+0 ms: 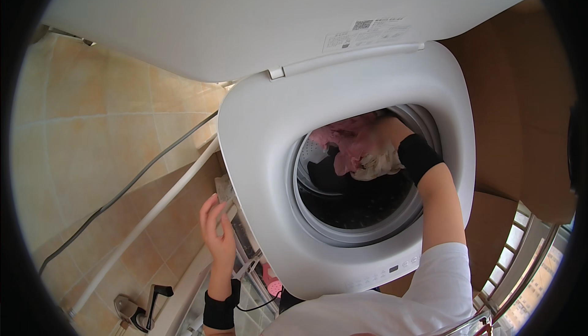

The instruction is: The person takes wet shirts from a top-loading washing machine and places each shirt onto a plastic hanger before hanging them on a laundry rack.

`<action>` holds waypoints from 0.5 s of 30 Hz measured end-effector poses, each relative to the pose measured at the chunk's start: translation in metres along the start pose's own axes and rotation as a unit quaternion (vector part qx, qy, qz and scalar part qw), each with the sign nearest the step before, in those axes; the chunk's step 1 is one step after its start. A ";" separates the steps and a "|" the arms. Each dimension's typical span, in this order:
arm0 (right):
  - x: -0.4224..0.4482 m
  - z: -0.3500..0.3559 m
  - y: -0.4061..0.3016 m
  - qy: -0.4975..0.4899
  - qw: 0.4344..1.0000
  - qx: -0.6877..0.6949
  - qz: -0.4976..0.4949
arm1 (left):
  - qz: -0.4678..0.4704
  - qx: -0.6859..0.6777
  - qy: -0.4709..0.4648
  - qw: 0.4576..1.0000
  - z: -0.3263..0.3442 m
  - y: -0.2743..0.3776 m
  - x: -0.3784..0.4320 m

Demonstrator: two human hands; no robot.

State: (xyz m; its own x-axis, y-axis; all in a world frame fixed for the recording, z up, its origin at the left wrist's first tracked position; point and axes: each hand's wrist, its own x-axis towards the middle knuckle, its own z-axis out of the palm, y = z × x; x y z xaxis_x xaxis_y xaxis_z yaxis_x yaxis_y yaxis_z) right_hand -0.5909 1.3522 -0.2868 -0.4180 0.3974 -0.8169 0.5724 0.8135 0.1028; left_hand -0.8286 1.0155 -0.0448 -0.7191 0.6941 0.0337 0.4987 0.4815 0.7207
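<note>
A white top-loading washing machine [257,152] stands before me with its lid [206,19] raised. My right arm, with a black wristband, reaches down through the round opening, and my right hand [383,131] is inside the drum among the clothes; its fingers are hidden, so its grip does not show. Pink fabric [347,138] and a cream-coloured cloth [377,165] lie bunched around that hand. Dark clothing [328,175] shows lower in the drum. Off the machine's left side, my left hand [219,232] is raised with fingers loosely apart, holding nothing.
A grey cable [161,154] and a white pipe [151,219] run along the tiled wall at left. A faucet with a black handle [154,306] is at lower left. Large cardboard [514,106] stands on the right, near a window. A pink perforated object [274,288] lies beside the machine.
</note>
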 end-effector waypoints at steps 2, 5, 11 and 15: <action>-0.003 -0.001 0.005 -0.020 1.000 -0.001 0.005 | 0.004 -0.002 -0.001 1.000 -0.001 0.002 0.001; -0.008 0.008 0.005 -0.044 0.999 0.004 -0.001 | 0.013 -0.004 0.000 1.000 -0.002 0.004 0.001; -0.019 0.029 0.006 -0.066 0.996 0.046 -0.045 | 0.019 0.007 -0.005 1.000 -0.005 0.007 -0.001; -0.046 -0.001 0.020 -0.042 0.986 0.144 -0.068 | 0.019 -0.007 -0.008 1.000 -0.006 0.009 -0.004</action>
State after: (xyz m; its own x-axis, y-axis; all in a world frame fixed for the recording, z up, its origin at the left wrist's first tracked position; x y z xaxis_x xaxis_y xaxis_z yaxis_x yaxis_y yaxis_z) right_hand -0.5610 1.3503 -0.2463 -0.4520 0.2460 -0.8575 0.6968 0.6975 -0.1672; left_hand -0.8244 1.0141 -0.0340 -0.6922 0.7199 0.0505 0.5181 0.4470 0.7293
